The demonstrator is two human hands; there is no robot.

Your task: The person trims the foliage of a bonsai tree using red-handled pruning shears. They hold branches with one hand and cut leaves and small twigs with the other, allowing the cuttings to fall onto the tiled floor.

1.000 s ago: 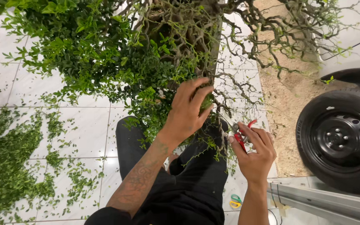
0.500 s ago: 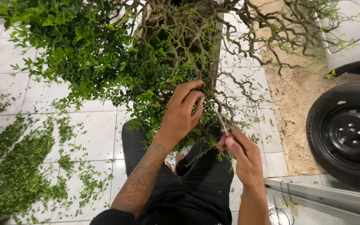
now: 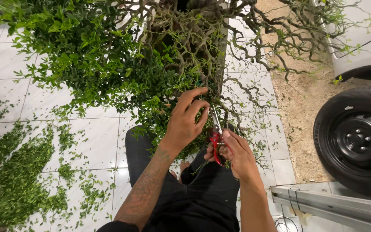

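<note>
Firmly within right hand [image 3: 236, 154]: shears [image 3: 215, 133].

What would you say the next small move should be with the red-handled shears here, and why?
Probably close the shears on the twig. The right hand has their blades pointed up into the foliage beside the left hand, whose fingers pinch a leafy sprig of the shrub, seemingly steadying it for a cut.

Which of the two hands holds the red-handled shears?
The right hand holds the red-handled shears; the left hand only grips leafy twigs of the shrub.
</note>
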